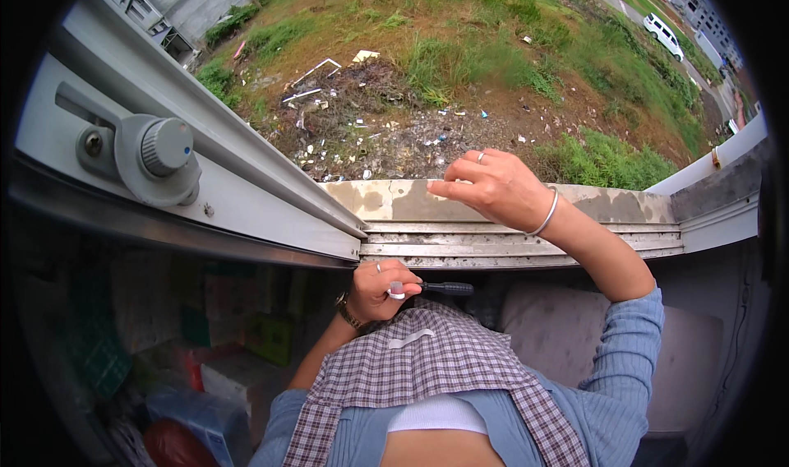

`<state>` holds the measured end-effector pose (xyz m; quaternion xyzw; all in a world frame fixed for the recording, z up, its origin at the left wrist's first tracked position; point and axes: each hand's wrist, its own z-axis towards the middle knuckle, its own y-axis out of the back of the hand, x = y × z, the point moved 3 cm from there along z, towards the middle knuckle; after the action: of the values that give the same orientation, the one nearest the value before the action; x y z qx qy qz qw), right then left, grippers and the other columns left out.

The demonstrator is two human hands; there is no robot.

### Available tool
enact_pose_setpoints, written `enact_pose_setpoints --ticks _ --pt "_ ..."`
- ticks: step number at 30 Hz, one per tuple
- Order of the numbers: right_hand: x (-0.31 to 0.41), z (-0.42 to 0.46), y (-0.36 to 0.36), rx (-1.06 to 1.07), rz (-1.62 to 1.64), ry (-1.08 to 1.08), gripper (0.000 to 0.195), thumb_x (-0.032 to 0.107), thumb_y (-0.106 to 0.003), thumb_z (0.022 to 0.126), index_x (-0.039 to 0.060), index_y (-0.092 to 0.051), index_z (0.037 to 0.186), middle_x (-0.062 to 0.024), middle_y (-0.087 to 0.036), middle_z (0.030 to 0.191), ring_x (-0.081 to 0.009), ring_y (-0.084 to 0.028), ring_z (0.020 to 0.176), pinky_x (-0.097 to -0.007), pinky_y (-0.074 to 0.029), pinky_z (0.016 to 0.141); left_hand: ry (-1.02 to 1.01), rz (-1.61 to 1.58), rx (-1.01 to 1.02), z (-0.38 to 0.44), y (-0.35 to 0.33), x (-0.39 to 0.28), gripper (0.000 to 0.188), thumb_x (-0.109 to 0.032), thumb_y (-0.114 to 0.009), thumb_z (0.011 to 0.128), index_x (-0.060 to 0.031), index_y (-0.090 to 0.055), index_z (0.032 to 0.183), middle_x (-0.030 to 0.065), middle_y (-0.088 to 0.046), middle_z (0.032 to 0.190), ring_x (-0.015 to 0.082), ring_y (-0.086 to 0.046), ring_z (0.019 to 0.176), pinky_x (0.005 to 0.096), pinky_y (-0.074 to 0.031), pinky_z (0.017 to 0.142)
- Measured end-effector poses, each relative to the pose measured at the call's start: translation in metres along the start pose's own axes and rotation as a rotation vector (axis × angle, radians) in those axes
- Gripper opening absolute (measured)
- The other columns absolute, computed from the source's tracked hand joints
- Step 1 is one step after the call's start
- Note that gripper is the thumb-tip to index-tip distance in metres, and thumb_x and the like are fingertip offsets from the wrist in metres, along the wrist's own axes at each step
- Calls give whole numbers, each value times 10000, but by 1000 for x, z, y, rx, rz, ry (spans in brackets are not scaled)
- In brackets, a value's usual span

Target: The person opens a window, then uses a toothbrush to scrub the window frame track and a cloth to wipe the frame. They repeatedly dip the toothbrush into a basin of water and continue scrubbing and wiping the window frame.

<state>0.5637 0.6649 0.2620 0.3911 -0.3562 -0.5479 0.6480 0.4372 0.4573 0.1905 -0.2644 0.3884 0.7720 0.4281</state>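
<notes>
My left hand (383, 289), with a ring and a wristwatch, is closed around a slim dark-handled tool (449, 288), perhaps a screwdriver; its ribbed dark end points right. A small clear piece with a white rim (396, 290) shows at the same fingers. This hand is low, just inside the window track (524, 245). My right hand (487, 186), wearing a ring and a bangle, is raised over the outer concrete sill (425, 200). Its fingers are curled and its index finger points left; whether something small is between them cannot be told.
An open window sash (265, 189) with a round grey knob (166, 146) slants along the left. Outside lies rough ground with grass and litter (394, 140). Inside, a pale padded seat (666, 356) is at right, and boxes and a blue container (203, 424) stand in shadow at lower left.
</notes>
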Motion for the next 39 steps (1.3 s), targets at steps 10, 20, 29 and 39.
enact_pose_setpoints --ticks 10,20,29,39 --pt "45 7 -47 240 -90 321 72 215 -590 826 156 -624 803 13 -572 849 -175 -599 915 -318 -478 773 -16 -13 -4 3 -1 -2 166 -182 -767 864 -32 -713 819 76 -657 696 208 -637 578 293 -474 508" --pt "52 12 -42 182 273 277 111 236 -616 796 144 -663 758 -9 -579 842 -215 -600 930 -352 -520 721 -48 21 27 1 1 1 147 -161 -776 835 -47 -693 797 70 -655 682 221 -643 576 306 -476 502" --pt "67 -5 -52 119 91 214 129 258 -596 811 136 -624 786 -8 -566 872 -187 -598 895 -333 -484 709 66 -30 -22 -6 -1 1 247 -248 -735 895 -36 -668 787 93 -662 684 224 -630 577 302 -459 527" --pt "22 -110 72 -206 49 -659 363 229 -604 945 72 -608 1272 -109 -634 1225 -272 -645 1062 -381 -514 894 399 -201 -96 10 -22 -18 264 -191 -663 964 -13 -625 774 56 -607 654 110 -527 562 262 -396 550"
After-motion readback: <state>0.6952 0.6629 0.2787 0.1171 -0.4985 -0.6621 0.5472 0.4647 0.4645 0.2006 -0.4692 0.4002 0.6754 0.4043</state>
